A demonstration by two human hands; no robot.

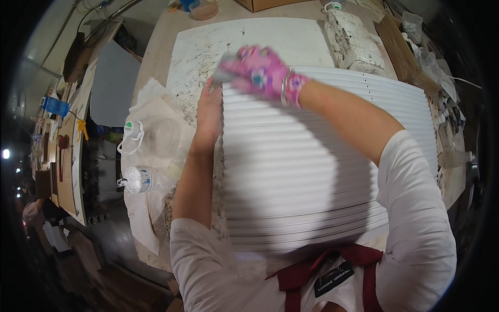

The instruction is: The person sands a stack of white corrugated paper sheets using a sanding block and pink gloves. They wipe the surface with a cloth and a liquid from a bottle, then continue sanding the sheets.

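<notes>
White ribbed strips [291, 171] lie side by side in a wide sheet-like row on the table. My right hand [265, 75], in a pink flowered glove with a bracelet at the wrist, reaches across to their far left corner. It grips a flat grey pad [228, 68], blurred by motion, so its exact kind is unclear. My bare left hand [209, 106] rests along the left ends of the strips, fingers stretched out and partly hidden, its fingertips close to the grey pad.
Beneath the strips lies a smeared white board [254, 39]. A stained white block [353, 44] stands at the far right, beside a cardboard box [405, 54]. At the left are a clear plastic jug [139, 179], a white-capped container [132, 136] and crumpled sheeting [143, 218].
</notes>
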